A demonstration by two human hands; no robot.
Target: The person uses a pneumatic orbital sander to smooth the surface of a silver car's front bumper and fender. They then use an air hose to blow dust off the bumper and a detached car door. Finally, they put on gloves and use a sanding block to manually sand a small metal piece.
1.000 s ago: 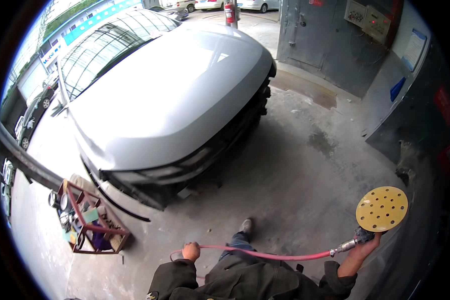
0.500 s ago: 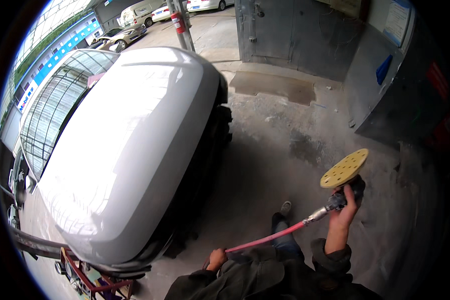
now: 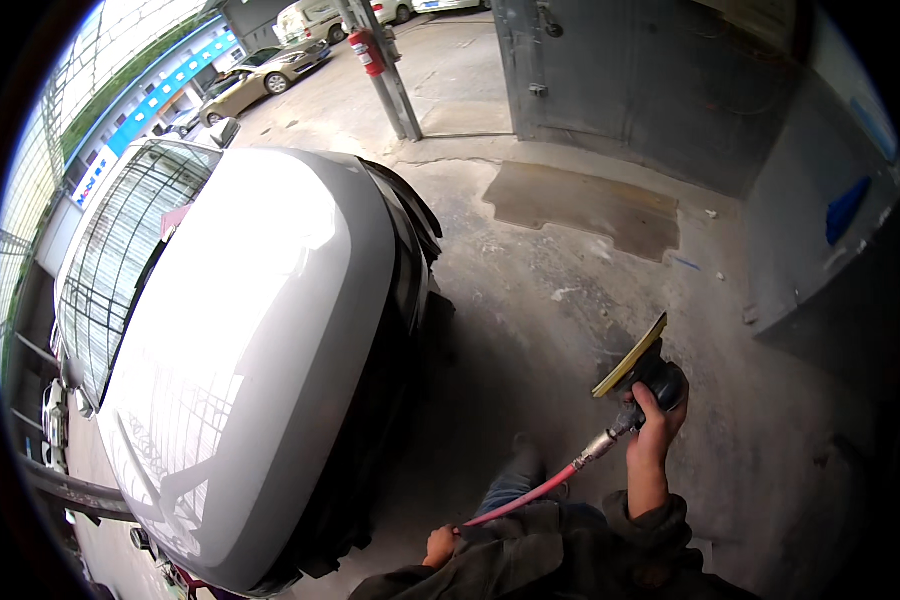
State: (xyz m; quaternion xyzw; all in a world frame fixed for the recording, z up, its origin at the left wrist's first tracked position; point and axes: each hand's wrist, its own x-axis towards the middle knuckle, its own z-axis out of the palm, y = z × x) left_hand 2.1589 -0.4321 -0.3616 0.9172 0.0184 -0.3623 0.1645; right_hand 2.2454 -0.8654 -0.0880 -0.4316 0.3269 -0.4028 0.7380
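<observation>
The sander (image 3: 662,384) has turned, bringing its yellow pad (image 3: 630,356) nearly edge-on. Right hand (image 3: 651,430): fingers wrapped around the sander, right of the white car (image 3: 300,310). Left hand (image 3: 440,546): fingers curled around the red hose (image 3: 528,498). Hose coupled; pad apart from car.

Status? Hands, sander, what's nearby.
Right hand gripping sander, yellow disc seen nearly edge-on. Left hand closed on red hose. Silver-white car to the left, apart from sander.
</observation>
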